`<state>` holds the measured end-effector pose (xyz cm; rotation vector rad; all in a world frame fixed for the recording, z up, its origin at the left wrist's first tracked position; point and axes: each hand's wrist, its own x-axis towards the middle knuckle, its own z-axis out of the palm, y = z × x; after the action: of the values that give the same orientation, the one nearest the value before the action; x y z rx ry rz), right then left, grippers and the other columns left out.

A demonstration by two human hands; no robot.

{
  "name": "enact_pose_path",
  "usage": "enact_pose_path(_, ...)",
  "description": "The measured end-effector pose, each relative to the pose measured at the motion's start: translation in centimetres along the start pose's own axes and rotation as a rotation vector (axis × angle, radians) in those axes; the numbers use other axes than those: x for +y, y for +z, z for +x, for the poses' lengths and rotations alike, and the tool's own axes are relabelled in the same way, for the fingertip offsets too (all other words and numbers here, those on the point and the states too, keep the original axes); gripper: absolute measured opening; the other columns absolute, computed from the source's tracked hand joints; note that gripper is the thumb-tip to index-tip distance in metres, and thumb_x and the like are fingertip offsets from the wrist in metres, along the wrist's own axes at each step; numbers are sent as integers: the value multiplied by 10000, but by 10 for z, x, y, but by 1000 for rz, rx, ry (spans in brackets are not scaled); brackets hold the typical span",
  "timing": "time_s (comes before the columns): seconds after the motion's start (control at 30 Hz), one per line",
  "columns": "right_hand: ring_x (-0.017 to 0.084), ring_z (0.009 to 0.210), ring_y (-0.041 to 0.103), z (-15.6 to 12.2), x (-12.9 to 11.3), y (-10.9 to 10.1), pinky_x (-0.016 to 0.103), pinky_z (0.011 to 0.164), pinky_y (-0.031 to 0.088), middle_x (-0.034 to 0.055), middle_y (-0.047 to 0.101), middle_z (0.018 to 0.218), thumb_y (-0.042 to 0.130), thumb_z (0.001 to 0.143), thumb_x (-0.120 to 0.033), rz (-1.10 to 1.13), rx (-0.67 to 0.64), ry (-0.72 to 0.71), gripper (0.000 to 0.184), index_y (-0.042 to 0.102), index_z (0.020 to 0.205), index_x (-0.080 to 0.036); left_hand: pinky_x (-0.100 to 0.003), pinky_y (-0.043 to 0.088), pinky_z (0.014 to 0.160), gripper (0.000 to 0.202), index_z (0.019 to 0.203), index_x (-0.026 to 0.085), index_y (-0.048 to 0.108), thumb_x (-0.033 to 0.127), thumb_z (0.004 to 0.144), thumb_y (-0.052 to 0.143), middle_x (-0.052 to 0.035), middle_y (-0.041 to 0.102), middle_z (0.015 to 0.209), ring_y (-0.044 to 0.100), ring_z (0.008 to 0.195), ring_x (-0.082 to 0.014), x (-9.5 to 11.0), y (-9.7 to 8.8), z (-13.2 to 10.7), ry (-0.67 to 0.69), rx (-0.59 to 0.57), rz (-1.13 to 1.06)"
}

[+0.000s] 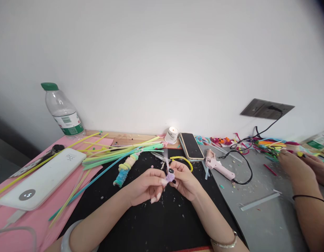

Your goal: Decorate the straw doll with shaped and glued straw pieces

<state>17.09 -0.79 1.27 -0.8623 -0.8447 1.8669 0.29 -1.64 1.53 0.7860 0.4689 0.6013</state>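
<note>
Over the black mat (pixel 162 224), my left hand (pixel 148 185) and my right hand (pixel 184 182) meet around a small purple pipe cleaner piece (pixel 170 177). Both hands pinch it between thumb and fingers. A pale strand rises from it toward the back of the mat. To the left of my hands lies a coiled pipe cleaner roll (pixel 126 168) in blue, yellow and peach. Just behind my right hand curves a yellow pipe cleaner (pixel 183 159).
Left are a bundle of pipe cleaners (pixel 119 154), a white power bank (pixel 43 178) and a bottle (pixel 63 112). A small white cup (pixel 172 135), a phone (pixel 192 146) and a pink glue gun (pixel 218 166) stand or lie behind. A co-worker's hands (pixel 295 164) work at right.
</note>
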Motion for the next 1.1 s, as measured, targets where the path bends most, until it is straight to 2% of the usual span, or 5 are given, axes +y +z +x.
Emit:
enact_pose_path(0.17,68,474,526,-2,-2,-4,177,452,397,-24,605,592,839,560,-245,-94,-21,69,290,637,738,-137,-188,406,358,108,653,140,577,217,713,624,-15,620,466,522,352,-101,-4,0,2,-74,34,206)
enact_pose_path(0.37,46,465,489,-3,-5,-4,158,438,348,-36,582,595,835,561,-238,-167,5,47,296,634,754,-137,-204,448,371,151,625,143,560,244,727,608,-18,630,471,550,358,-114,-7,-1,4,-59,47,326)
enact_pose_path(0.57,55,495,503,-3,-7,-4,164,463,345,-17,614,650,834,549,-228,-250,59,40,346,620,805,-138,-195,436,373,91,620,153,525,166,708,550,-12,641,475,551,337,-111,-11,1,6,-55,106,482)
enact_pose_path(0.93,99,583,508,-3,-7,-2,236,567,386,-17,586,665,696,676,-230,-554,53,-177,108,649,741,-158,-196,412,382,83,604,164,499,91,643,486,-5,631,463,555,350,-116,-13,2,9,-34,273,615)
enact_pose_path(1.1,110,579,471,-4,-6,-2,246,558,376,-23,526,635,597,736,-186,-828,76,-334,35,620,752,-166,-183,384,379,84,606,160,494,97,654,467,-7,628,456,556,344,-111,-12,1,12,-10,325,596)
